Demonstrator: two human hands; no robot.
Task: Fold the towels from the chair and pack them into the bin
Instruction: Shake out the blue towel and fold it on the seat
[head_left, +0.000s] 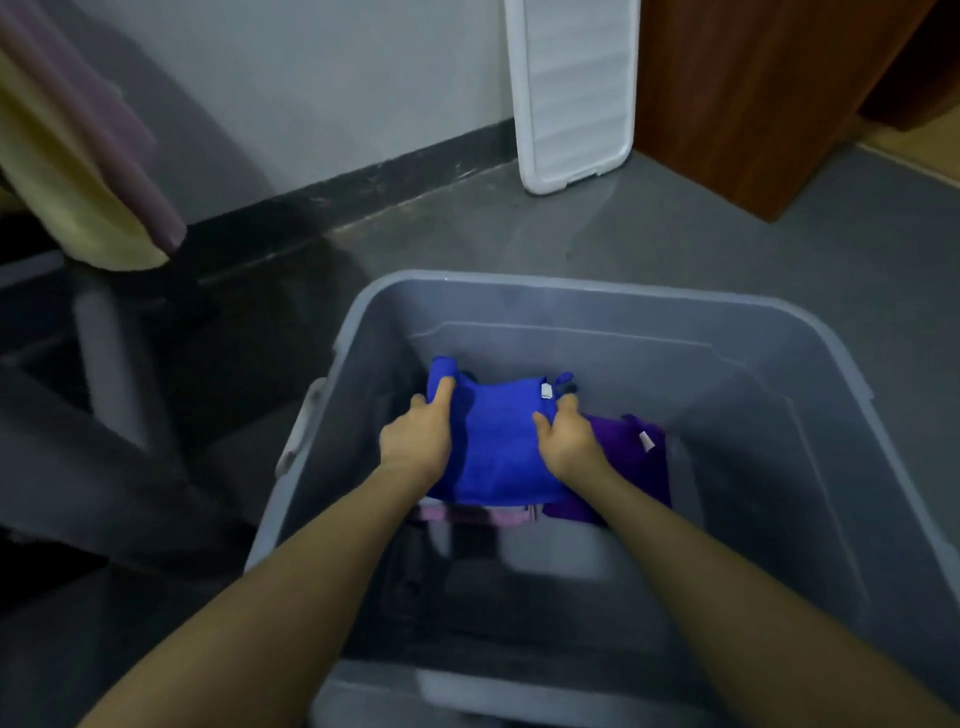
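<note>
A folded blue towel (496, 441) is inside the grey plastic bin (587, 301), near its far wall. My left hand (415, 434) grips the towel's left edge, thumb on top. My right hand (569, 441) grips its right edge. A folded purple towel (634, 457) lies beside it on the right. A pink towel (467, 514) shows just under the blue one's near edge. On the chair (109, 364) at the left hang a yellow towel (57, 187) and a mauve towel (104, 135).
The bin's white lid (571, 93) leans on the wall behind the bin. A brown wooden cabinet (753, 104) stands at the back right. Grey floor (519, 234) lies between the bin and the wall.
</note>
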